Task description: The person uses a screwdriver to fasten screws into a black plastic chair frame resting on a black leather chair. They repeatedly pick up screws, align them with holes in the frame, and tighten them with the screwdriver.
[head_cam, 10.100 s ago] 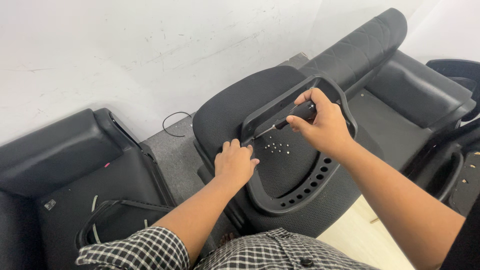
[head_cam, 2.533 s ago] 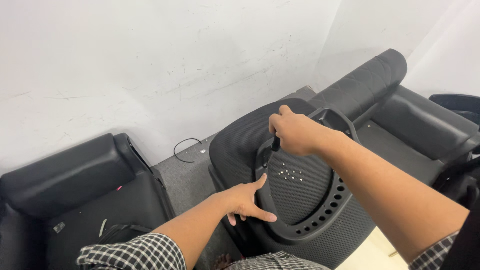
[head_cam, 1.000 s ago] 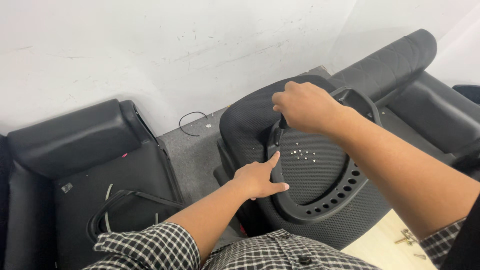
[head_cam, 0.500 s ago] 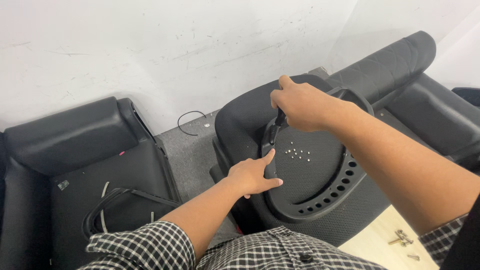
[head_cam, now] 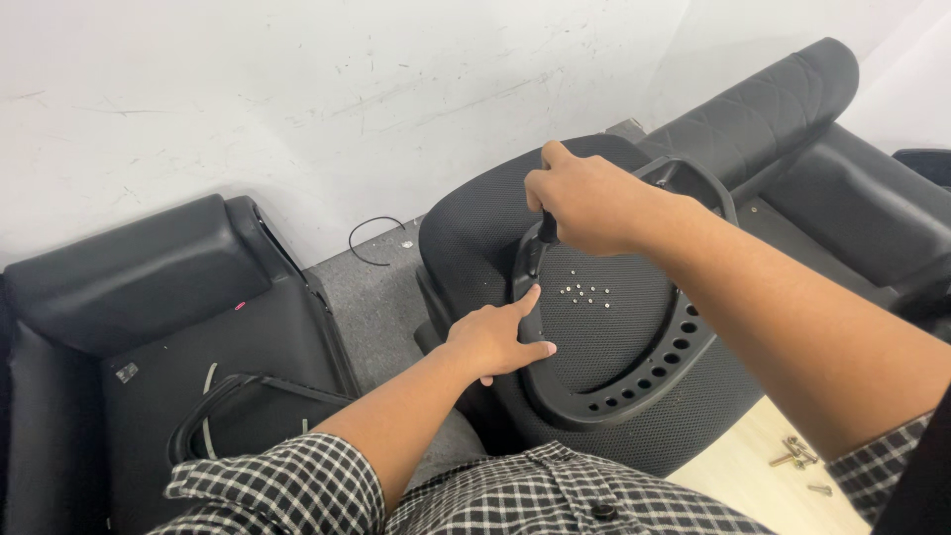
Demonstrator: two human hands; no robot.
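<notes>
Scuffed white wall fills the background of the head view, with grey carpet at its foot, and against it leans the landmark for everything else: a black mesh chair seat turned underside up. On that seat lies a black plastic horseshoe-shaped frame with a row of holes along its lower curve. Its long axis runs from the near edge of the seat up toward the wall. A small cluster of silver screws sits on the mesh inside the frame's loop.

At the frame's left limb, the right hand is closed in a fist around the dark handle of a screwdriver. The tool stands nearly upright, its tip down on the limb just below the fist. The left hand rests directly below that tip, nearer the person: forefinger stretched up along the limb toward the tool, thumb out sideways on the plastic, the other fingers curled, gripping nothing. It is the nearer hand to the fixing point, just beside it.

Left of the seat lies another black chair part. Right of it lie padded black pieces, and below it loose screws on a pale wooden board.
</notes>
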